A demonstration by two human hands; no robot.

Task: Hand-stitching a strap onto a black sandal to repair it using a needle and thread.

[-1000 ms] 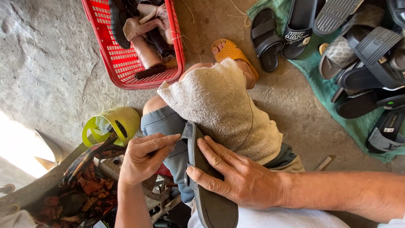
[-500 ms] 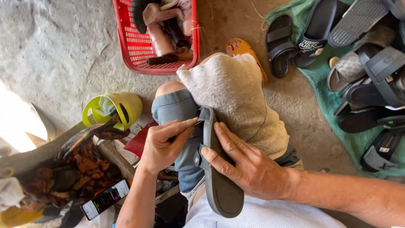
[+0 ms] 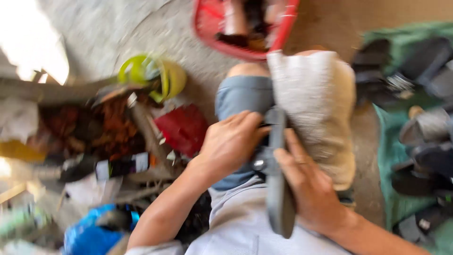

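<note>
A dark grey sandal is being held on edge over the lap, against the cloth-covered knee, and its strap end appears to be worked on; a steady grip and fine finger pressure would be called for next. To the left of the sandal, the left hand is being curled over the strap area, fingers pressing. To the right of the sandal, the right hand is being wrapped around the sole, forearm angled in from the lower right.

Dark grey sandal, beige cloth, red basket, yellow-green cup, green mat
</note>
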